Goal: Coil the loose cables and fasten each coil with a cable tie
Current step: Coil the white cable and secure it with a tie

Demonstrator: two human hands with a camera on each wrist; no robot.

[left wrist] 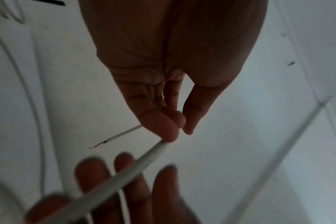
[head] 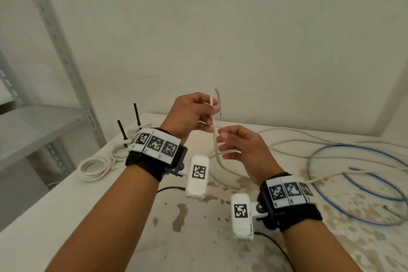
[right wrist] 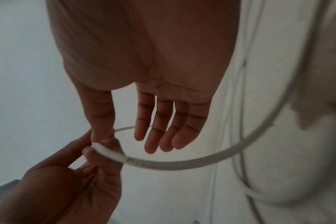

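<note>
Both hands up close: we're pinching the thin white cable [head: 215,139] with our left hand [head: 194,115], right hand [head: 240,150] relaxed open, so that first loop's probably springing loose.

In the right wrist view, the right hand [right wrist: 144,91] hangs palm toward the camera, its fingers [right wrist: 163,128] nearly straight and close together, holding nothing. Its thumb tip meets the left hand [right wrist: 77,181], which comes up from the lower left and pinches a white cable [right wrist: 163,163] between thumb and fingertips. From that pinch the cable sweeps in a wide arc below the right hand's fingers and climbs toward the upper right. More pale cables [right wrist: 238,136] lie blurred on the tabletop [right wrist: 307,151] behind.
</note>
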